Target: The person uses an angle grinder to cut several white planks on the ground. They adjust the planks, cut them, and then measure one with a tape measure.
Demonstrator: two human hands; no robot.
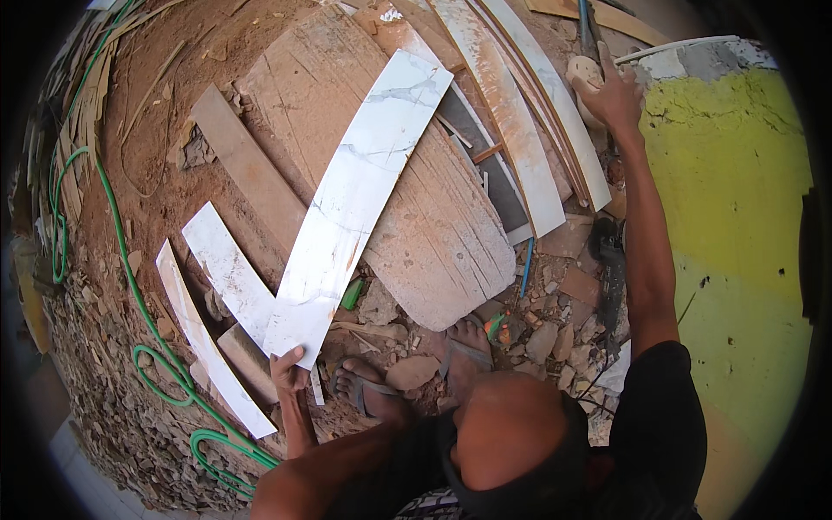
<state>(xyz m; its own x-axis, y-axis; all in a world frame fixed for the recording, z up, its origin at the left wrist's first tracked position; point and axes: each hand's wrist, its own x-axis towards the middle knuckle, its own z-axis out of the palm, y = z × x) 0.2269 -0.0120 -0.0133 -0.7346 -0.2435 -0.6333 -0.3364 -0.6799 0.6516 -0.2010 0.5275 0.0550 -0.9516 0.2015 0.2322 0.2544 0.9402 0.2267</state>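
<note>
My left hand [290, 368] grips the near end of a long white marbled tile strip [360, 165]. The strip slants across a scored stone slab [451, 234], its far end over the slab. My right hand [614, 94] reaches far to the right beside the yellow wall, thumb and forefinger spread. Close by its fingers are a pale rounded lump [582, 71] and a dark grey long thing [588, 30]; whether it touches them I cannot tell. Two shorter white strips [230, 260] [204, 334] lie left of the held one.
More long tile strips [511, 113] lie right of the slab. A dark power tool [609, 260] rests below my right forearm. A green hose [130, 269] winds down the left over rubble. The yellow wall [728, 217] bounds the right. My sandalled feet [368, 388] stand among broken stones.
</note>
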